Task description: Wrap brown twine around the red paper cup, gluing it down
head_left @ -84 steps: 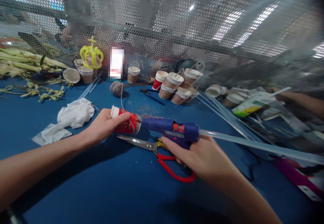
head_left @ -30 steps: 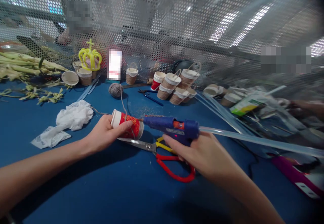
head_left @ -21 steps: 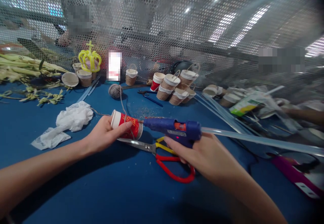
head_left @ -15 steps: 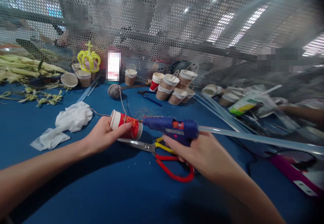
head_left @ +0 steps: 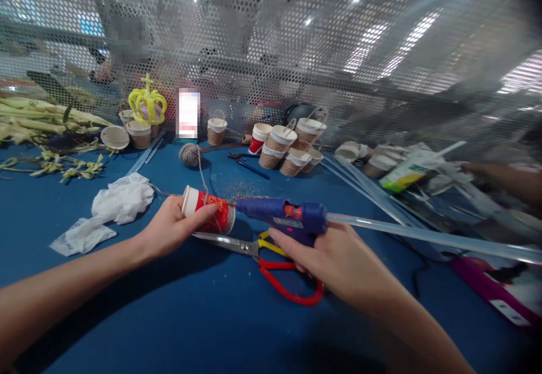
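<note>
My left hand (head_left: 175, 220) is closed around a red paper cup (head_left: 220, 216) lying on its side, its white rim to the left. Grey yarn runs over the cup from a yarn ball (head_left: 190, 155) behind it. In my right hand (head_left: 330, 255) is a blue hot glue gun (head_left: 275, 211), its nozzle tip at the base end of the cup; I cannot tell if it touches. A clear glue stick (head_left: 406, 228) sticks out of the gun's rear. Beneath lie scissors (head_left: 292, 295) with red and yellow handles, partly covered by my right hand and the gun.
Several twine-wrapped cups (head_left: 279, 144) stand at the back, beside pliers (head_left: 249, 165). White lace cloth (head_left: 122, 199) lies left, near plant stalks (head_left: 46, 113) and a yellow crown (head_left: 147, 103). A purple power strip (head_left: 486, 289) is at right. Perforated metal (head_left: 237, 52) closes the back.
The view has shifted slightly. My hands, the cup and the glue gun keep almost the same pose, with the nozzle still at the cup's base end.
</note>
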Motion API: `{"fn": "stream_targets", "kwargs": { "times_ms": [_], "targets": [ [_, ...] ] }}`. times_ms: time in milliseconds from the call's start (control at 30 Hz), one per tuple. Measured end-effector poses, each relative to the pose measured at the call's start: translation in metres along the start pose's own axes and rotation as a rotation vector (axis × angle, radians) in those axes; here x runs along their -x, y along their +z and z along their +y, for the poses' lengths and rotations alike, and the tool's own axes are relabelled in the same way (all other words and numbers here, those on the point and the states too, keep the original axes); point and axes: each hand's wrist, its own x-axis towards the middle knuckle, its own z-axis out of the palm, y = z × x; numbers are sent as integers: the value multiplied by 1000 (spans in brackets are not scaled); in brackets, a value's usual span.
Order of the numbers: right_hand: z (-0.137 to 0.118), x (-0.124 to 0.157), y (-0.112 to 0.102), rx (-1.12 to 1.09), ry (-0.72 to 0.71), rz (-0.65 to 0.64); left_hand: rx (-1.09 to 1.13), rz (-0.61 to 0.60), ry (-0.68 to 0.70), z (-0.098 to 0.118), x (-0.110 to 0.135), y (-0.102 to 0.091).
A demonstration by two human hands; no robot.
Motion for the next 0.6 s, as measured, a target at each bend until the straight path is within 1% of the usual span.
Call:
{"fn": "stream_targets", "kwargs": {
  "times_ms": [200,333,433,600],
  "targets": [
    [1,4,2,-20,-16,-8,79,37,-56,-1,-4,0],
    [3,5,4,16,-29,10,147,38,-89,-3,-5,1],
    [5,5,6,43,-46,18,155,42,-106,-2,-4,1],
    [8,6,9,21,-56,35,125,39,-105,-1,-4,1]
  ]
}}
